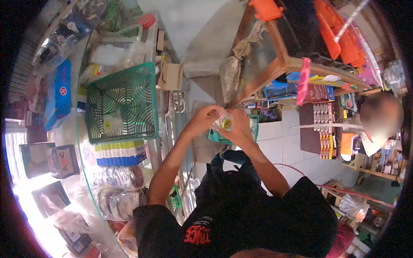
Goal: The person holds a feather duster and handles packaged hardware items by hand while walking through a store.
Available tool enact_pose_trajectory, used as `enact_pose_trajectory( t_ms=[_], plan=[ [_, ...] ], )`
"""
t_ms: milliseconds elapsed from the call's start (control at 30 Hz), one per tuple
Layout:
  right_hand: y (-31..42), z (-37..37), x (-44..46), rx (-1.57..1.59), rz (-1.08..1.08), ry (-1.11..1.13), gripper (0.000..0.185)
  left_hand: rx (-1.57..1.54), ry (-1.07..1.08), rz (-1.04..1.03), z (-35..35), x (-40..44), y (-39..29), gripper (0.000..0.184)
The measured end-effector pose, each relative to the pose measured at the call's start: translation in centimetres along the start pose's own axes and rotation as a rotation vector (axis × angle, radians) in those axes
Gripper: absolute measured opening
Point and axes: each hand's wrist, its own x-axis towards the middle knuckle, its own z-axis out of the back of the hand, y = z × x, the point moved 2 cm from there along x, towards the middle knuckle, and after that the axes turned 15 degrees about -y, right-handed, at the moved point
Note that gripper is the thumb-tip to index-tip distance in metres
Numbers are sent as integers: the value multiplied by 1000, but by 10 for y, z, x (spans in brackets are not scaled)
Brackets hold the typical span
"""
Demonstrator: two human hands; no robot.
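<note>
A clear, round item with a yellow label at its centre (226, 124), which looks like a roll of clear tape, is between my two hands in front of my body. My left hand (208, 119) has its fingers curled against its left side. On the other side, my right hand (240, 127) grips it, with the thumb near the label. Just below the hands is a small green basket (212, 136), whose contents are mostly hidden. A larger green basket (148, 107) rests on the glass counter to the left, with a similar yellow-labelled clear roll (107, 125) inside.
Boxes (120, 153) and plastic-wrapped goods (118, 200) fill the left counter. A wood-framed glass cabinet (262, 81) stands ahead to the right, with a pink strip (303, 81) hanging from it. Another person (374, 137) is at the far right. A red hose (344, 192) crosses the right side.
</note>
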Motion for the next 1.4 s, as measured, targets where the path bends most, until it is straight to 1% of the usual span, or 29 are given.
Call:
enact_pose_trajectory(
  t_ms=[33, 67, 167, 267, 367, 400, 467, 500, 533, 567, 633, 667, 767, 867, 967, 1067, 1100, 1133, 1167, 1267, 1367, 1400],
  plan=[
    [6, 15, 6, -21, 7, 20, 66, -18, 1, 69, 0, -4, -11, 30],
    [13, 32, 11, -54, -25, 130, 74, -35, 2, 141, -1, -7, -19, 27],
    [17, 66, 8, -42, 116, 79, 83, -184, -8, 151, -7, -14, -19, 25],
    [1, 74, -6, 210, -106, -157, 84, -286, -9, 182, -15, -15, -16, 21],
    [-35, 43, -32, 960, -714, -1, 75, -339, -3, 237, -26, -20, -19, 20],
    [-28, 48, -33, 1096, -892, 50, 59, -323, 25, 224, -29, -21, -22, 20],
    [-27, 43, -37, 1024, -920, 27, 51, -292, 81, 214, -35, -26, -24, 20],
    [-29, 39, -43, 989, -940, 16, 47, -240, 80, 176, -35, -28, -19, 19],
    [-31, 35, -45, 1038, -924, -9, 40, -188, 80, 131, -35, -24, -11, 19],
    [-35, 32, -47, 1033, -957, -2, 41, -134, 78, 83, -33, -19, -4, 19],
    [-37, 28, -49, 1026, -1017, 16, 42, -170, 130, 121, -29, -13, 6, 19],
    [-35, 26, -49, 1051, -1028, -10, 41, -190, 155, 141, -27, -11, 11, 20],
    [-26, 25, -47, 1084, -1041, -61, 39, -357, 159, 193, -22, -3, 28, 19],
    [-14, 21, -36, 1099, -997, -103, 37, -243, 95, 214, -10, -4, 13, 20],
    [-2, 21, -31, 1047, -1022, -143, 35, -17, 35, -32, -5, -8, -2, 20],
    [-12, 5, -35, 947, -939, -215, 37, 89, -58, -181, -6, -1, 9, 22],
    [-14, 2, -37, 920, -916, -240, 38, 88, -79, -149, -9, -6, 6, 22],
    [-4, 11, -36, 1011, -950, -240, 38, 86, -101, -123, -14, -10, -2, 23],
    [-2, 12, -39, 1030, -979, -233, 38, 86, -124, -96, -16, -14, -7, 23],
    [5, 25, -39, 1048, -1060, -228, 39, 81, -68, 39, -19, -11, -3, 24],
    [-12, 4, -43, 958, -1089, -284, 38, -54, -35, 54, -18, -3, 12, 31],
    [-8, 9, -41, 970, -1146, -240, 35, -173, -12, 78, -17, -8, 6, 36]
  ],
)
